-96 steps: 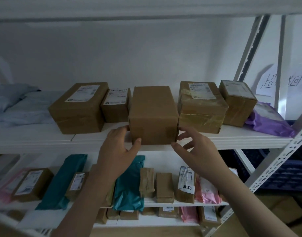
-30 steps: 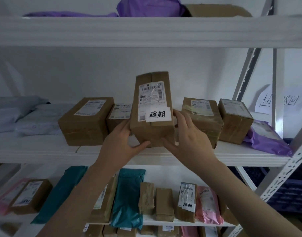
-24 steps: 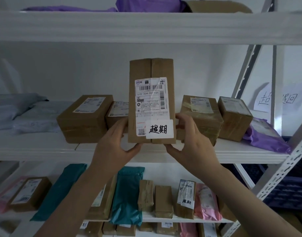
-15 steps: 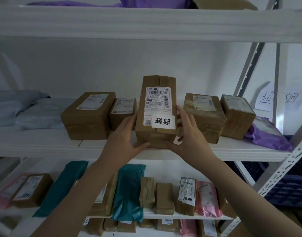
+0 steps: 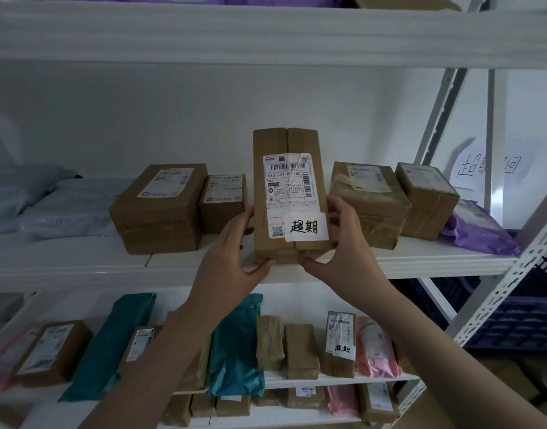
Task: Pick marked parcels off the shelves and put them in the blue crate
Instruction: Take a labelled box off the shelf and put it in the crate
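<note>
We are holding a tall brown cardboard parcel (image 5: pixel 286 193) upright between both hands, its lower edge at the front lip of the white middle shelf (image 5: pixel 80 261); whether it is resting there or lifted just clear, we cannot tell. Its face is carrying a printed shipping label (image 5: pixel 287 184) and a white handwritten sticker (image 5: pixel 306 226) at the lower right. Our left hand (image 5: pixel 235 252) is gripping the parcel's left side, thumb under the bottom edge, and our right hand (image 5: pixel 343 243) is gripping the right side, fingers curled round the edge beside the sticker. Just left of it a small brown box (image 5: pixel 223 198) and a larger brown box (image 5: pixel 160 207) are sitting on the shelf; to the right a taped brown box (image 5: pixel 369 205), a cube-shaped brown box (image 5: pixel 427 199) and a purple mailer bag (image 5: pixel 479 227) are lying. On the lower shelf a teal mailer bag (image 5: pixel 236 345) is leaning near another marked brown parcel (image 5: pixel 340 342). A dark blue crate (image 5: pixel 520 320) is showing behind the rack's right post.
</note>
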`<state>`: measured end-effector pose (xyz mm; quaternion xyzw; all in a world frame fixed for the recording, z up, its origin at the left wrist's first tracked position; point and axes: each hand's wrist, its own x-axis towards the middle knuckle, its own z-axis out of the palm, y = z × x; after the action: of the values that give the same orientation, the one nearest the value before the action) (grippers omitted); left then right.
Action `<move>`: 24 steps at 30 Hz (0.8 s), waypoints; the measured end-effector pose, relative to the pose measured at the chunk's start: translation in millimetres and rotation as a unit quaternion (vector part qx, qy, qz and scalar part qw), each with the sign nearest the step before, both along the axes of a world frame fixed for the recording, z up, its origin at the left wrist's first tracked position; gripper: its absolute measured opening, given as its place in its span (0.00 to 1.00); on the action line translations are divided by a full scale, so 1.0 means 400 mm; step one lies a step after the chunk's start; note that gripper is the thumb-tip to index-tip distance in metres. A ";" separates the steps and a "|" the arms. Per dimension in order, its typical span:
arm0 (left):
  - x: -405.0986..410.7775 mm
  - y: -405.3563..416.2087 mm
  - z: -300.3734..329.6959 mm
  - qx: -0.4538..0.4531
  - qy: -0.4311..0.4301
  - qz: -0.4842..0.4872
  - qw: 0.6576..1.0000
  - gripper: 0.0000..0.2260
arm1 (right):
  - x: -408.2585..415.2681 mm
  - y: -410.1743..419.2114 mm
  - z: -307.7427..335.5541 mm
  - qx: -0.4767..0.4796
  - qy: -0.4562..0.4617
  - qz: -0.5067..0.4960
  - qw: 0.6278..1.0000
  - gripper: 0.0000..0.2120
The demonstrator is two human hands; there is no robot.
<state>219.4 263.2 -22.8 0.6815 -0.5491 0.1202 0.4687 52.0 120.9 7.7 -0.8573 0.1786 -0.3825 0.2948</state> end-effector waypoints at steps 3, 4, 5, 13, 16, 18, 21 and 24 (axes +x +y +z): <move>-0.006 0.004 0.001 -0.013 0.014 -0.008 1.000 0.39 | -0.001 0.009 -0.007 0.009 0.003 -0.022 1.000 0.46; -0.005 0.003 0.000 -0.017 0.015 -0.007 1.000 0.38 | -0.003 0.014 -0.006 0.013 0.011 -0.026 1.000 0.46; -0.005 0.003 0.000 -0.019 0.017 -0.004 1.000 0.38 | -0.006 0.021 -0.004 0.014 0.018 -0.030 0.999 0.46; 0.001 -0.005 0.015 0.015 -0.028 -0.035 0.999 0.42 | -0.050 0.093 0.003 -0.050 0.067 -0.107 0.991 0.46; -0.028 -0.003 0.017 0.026 -0.048 -0.052 0.997 0.44 | -0.105 0.108 0.005 -0.084 0.085 -0.152 0.981 0.43; -0.061 -0.002 0.020 0.025 -0.069 -0.055 0.996 0.45 | -0.156 0.118 0.015 -0.090 0.093 -0.176 0.976 0.40; -0.130 0.002 0.023 0.002 -0.094 -0.061 0.994 0.45 | -0.231 0.132 0.032 -0.039 0.096 -0.179 0.978 0.38; -0.206 0.020 0.023 -0.015 -0.109 -0.051 0.993 0.44 | -0.300 0.141 0.040 -0.008 0.084 -0.160 0.983 0.37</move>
<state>136.9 271.3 -13.4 0.6282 -0.6293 0.1774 0.4218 -68.1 177.3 23.5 -0.8490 0.3348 -0.3527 0.2066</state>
